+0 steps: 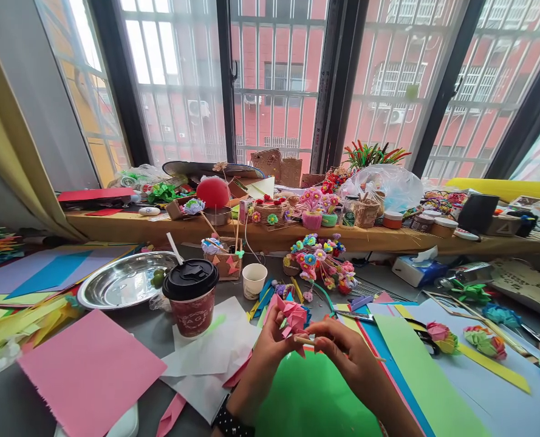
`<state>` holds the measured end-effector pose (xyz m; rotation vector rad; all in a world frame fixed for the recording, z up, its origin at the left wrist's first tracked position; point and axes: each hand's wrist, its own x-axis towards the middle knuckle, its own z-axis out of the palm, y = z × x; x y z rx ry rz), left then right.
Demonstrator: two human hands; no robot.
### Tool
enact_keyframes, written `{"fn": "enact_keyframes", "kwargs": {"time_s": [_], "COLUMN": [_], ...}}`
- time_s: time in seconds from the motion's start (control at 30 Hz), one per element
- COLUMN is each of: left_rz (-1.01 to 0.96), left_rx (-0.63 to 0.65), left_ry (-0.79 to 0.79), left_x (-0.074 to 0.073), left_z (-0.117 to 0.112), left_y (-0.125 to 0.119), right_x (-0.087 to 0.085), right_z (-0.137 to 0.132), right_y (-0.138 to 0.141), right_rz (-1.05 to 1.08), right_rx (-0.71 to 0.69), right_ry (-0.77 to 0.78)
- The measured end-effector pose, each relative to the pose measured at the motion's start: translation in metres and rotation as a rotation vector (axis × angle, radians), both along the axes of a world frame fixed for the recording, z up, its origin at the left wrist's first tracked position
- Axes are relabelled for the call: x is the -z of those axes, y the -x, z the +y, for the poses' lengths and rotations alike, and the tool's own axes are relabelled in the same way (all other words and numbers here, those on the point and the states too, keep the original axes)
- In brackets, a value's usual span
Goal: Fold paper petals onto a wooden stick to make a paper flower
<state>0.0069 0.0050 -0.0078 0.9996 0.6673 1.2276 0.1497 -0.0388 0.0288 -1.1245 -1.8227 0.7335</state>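
Observation:
My left hand (270, 346) pinches a pink folded paper flower (292, 317) above a bright green sheet (310, 400). My right hand (342, 349) is closed on a thin wooden stick (307, 341) that points toward the base of the flower. Both hands meet just below the flower. A dark dotted band sits on my left wrist.
A red paper cup with a black lid and straw (191, 297) stands left of my hands, next to a pink sheet (90, 370) and a steel bowl (119, 282). A small white cup (254, 280), paper flower bouquets (319, 261), scissors (427, 337) and coloured sheets crowd the table; the sill behind holds craft pots.

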Motion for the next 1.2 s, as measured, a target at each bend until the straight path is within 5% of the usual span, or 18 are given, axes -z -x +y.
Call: {"fn": "enact_keyframes", "kwargs": {"time_s": [0.3,0.5,0.67,0.9,1.2], "left_rz": [-0.008,0.021,0.301,0.803,1.003], "left_rx": [0.068,0.074,-0.126,-0.343,-0.140], "left_ry": [0.067,-0.041,-0.169,-0.611,-0.624], "left_x": [0.001,0.006,0.010,-0.005,-0.011], "left_z": [-0.002,0.004,0.004,-0.005,-0.007], "left_y": [-0.003,-0.002,0.003,0.009,0.007], "right_x": [0.004,0.005,0.014,0.023,0.025], "right_z": [0.003,0.005,0.009,0.012,0.013], "right_y": [0.000,-0.001,-0.001,-0.001,0.002], "right_rz": [0.036,-0.016,-0.158,-0.386,-0.473], "right_rx": [0.093,0.206,0.273,0.279,0.267], "right_ry": [0.004,-0.075,-0.152,-0.137,-0.090]}}
